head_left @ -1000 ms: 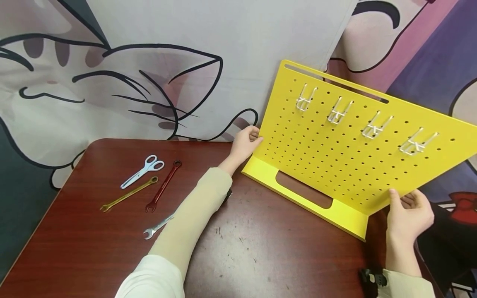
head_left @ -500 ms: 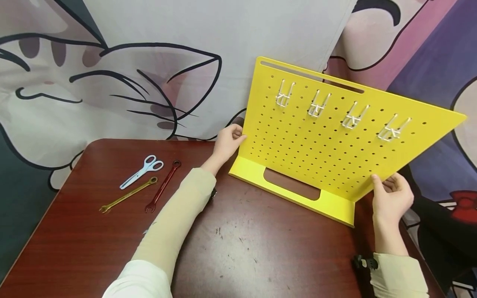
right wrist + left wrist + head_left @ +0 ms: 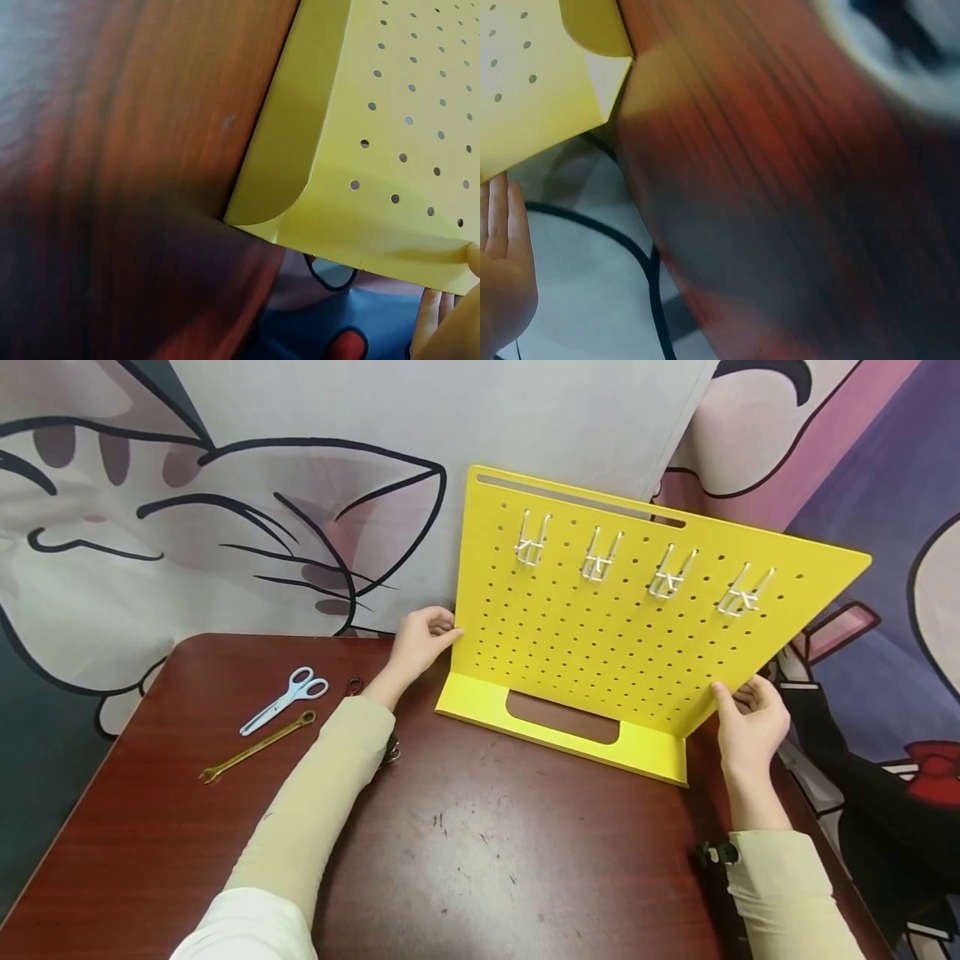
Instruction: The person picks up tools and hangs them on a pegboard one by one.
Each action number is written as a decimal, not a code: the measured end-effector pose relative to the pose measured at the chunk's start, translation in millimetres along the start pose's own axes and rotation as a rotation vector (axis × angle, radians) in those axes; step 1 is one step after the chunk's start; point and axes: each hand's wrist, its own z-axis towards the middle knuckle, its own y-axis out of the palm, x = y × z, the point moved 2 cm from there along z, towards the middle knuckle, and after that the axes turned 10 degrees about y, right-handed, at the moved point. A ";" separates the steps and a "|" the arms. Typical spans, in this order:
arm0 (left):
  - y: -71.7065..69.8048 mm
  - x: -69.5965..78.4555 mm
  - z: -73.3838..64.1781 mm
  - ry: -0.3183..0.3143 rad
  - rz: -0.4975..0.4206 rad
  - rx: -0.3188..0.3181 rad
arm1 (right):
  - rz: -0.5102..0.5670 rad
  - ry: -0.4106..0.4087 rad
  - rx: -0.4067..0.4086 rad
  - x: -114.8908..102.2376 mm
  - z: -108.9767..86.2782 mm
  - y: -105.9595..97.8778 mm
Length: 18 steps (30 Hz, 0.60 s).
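Note:
A yellow pegboard stand [image 3: 570, 652] stands upright on the wooden table, its base toward me. Near its top sits a row of several white wire hooks [image 3: 597, 556]. My left hand [image 3: 420, 643] pinches the board's left edge, thumb in front and fingers behind. On the other side my right hand [image 3: 752, 727] grips the right edge the same way, its fingers partly hidden by the board. The left wrist view shows the fingers of the left hand [image 3: 502, 262] behind the panel. In the right wrist view, the thumb [image 3: 473, 259] presses the front face.
Light blue scissors [image 3: 288, 697] and a gold wrench [image 3: 258, 747] lie on the table's left side. A red wrench [image 3: 354, 686] is mostly covered by my left arm. Behind the table [image 3: 465, 860] hangs a printed cartoon backdrop [image 3: 300, 527].
Both hands have moved the pegboard stand leftward and it has turned to face me more squarely. The left forearm now hides the silver wrench and most of the red one.

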 end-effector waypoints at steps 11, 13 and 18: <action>-6.7 -0.6 1.3 0.039 -0.024 -0.050 | -0.008 -0.039 -0.017 1.8 3.4 0.9; -7.8 -1.6 2.2 0.053 -0.025 -0.056 | -0.005 -0.040 -0.020 2.2 3.5 1.4; -10.3 -4.7 3.4 0.094 -0.020 -0.067 | 0.000 -0.030 -0.031 2.6 5.5 2.6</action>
